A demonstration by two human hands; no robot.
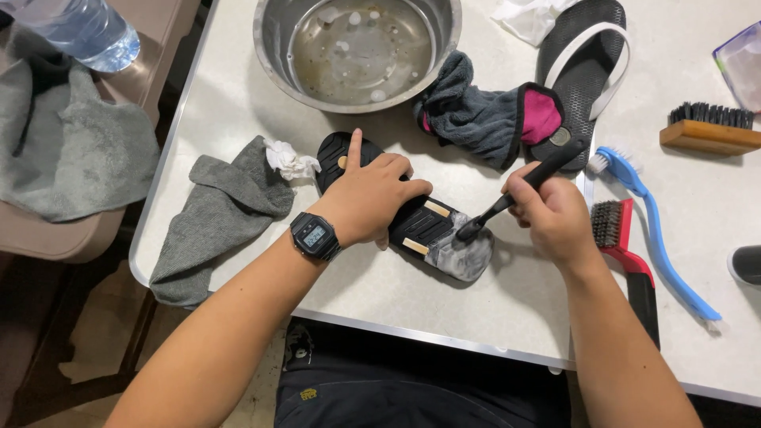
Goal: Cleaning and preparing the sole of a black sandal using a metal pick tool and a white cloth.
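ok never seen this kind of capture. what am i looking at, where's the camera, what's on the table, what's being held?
One picture, taken by a camera worn on a person's head, looking down at their own bare hands. No machine here. The left hand, with a wristwatch, presses a black flip-flop sole-up on the white table. The right hand holds a small black brush on its soapy heel end. Around it: a steel bowl of cloudy water, grey cloths, a second flip-flop, a wooden brush, a blue brush and a red brush.
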